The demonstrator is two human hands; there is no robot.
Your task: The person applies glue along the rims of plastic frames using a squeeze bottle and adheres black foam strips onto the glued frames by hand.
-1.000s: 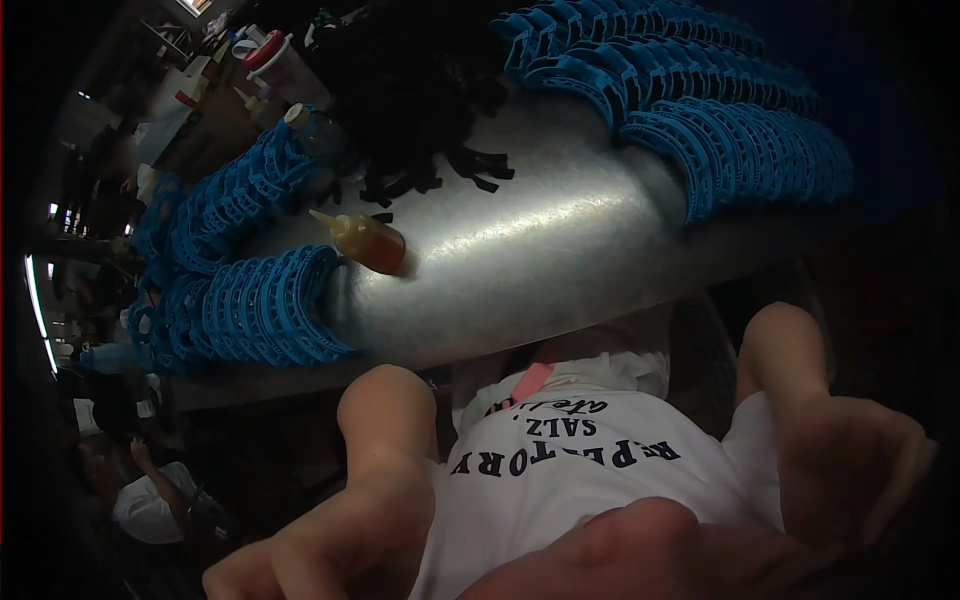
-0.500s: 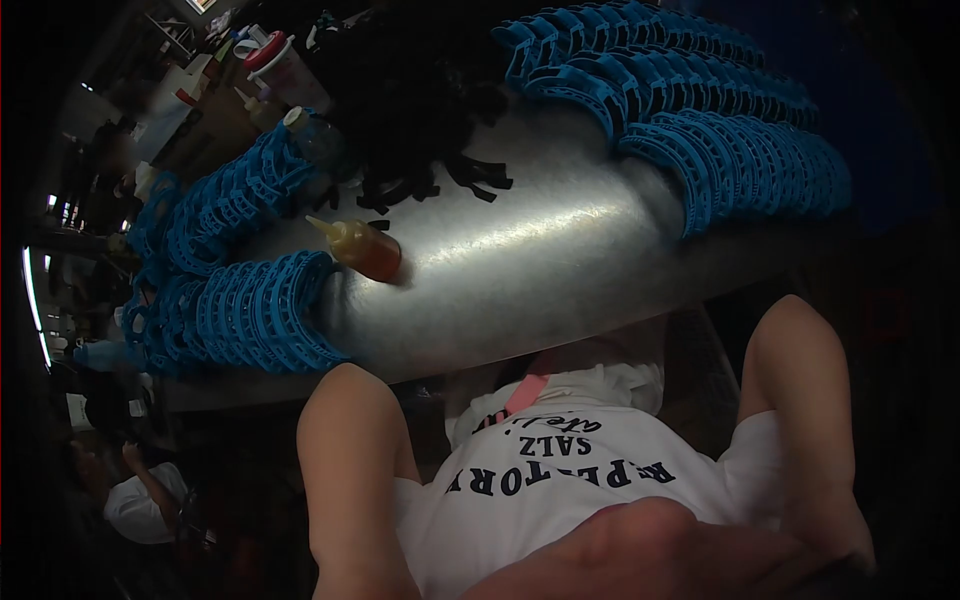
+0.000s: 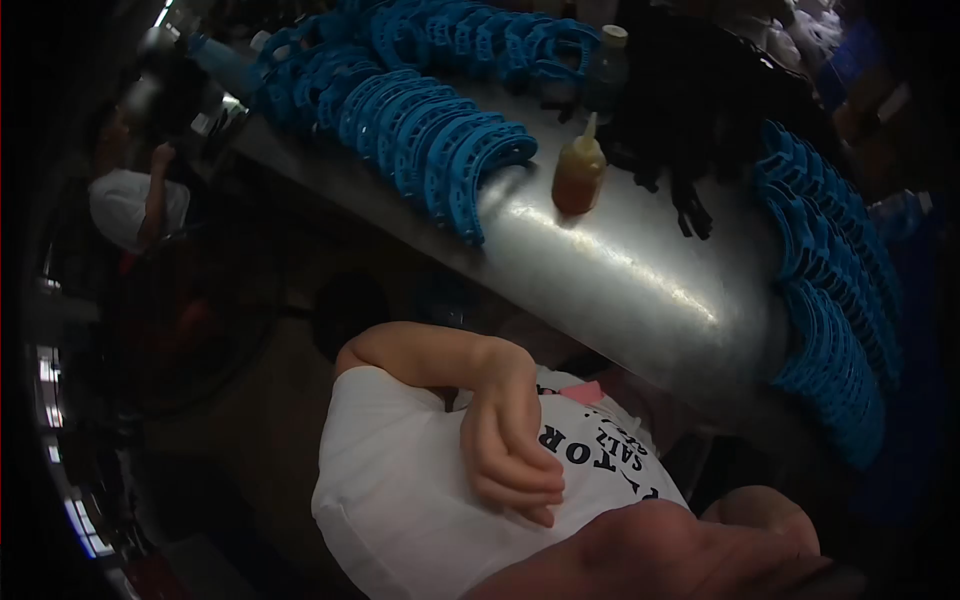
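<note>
In front of my chest is my left hand (image 3: 510, 450), its wrist bent and its fingers loosely curved. Nothing shows in it, though the palm side is hidden against my white T-shirt (image 3: 400, 480). My right hand is out of sight; only part of the right arm (image 3: 765, 515) appears low on the right. Beyond the hand stands a metal-topped table (image 3: 620, 290). An amber squeeze bottle (image 3: 579, 180) with a pointed nozzle stands upright on it. Rows of blue curved plastic parts (image 3: 430, 150) lie on the left side of the table, apart from the hand.
More blue curved parts (image 3: 830, 370) are stacked at the table's right end. A dark heap of black strips (image 3: 700, 110) lies behind the squeeze bottle, beside a clear bottle with a pale cap (image 3: 608, 70). Another person (image 3: 135, 205) in a white top is at far left.
The view has swung left, so the table now slants and its contents appear farther right. My left arm has bent, bringing the hand into sight at my chest. Most of my right arm has left the view.
</note>
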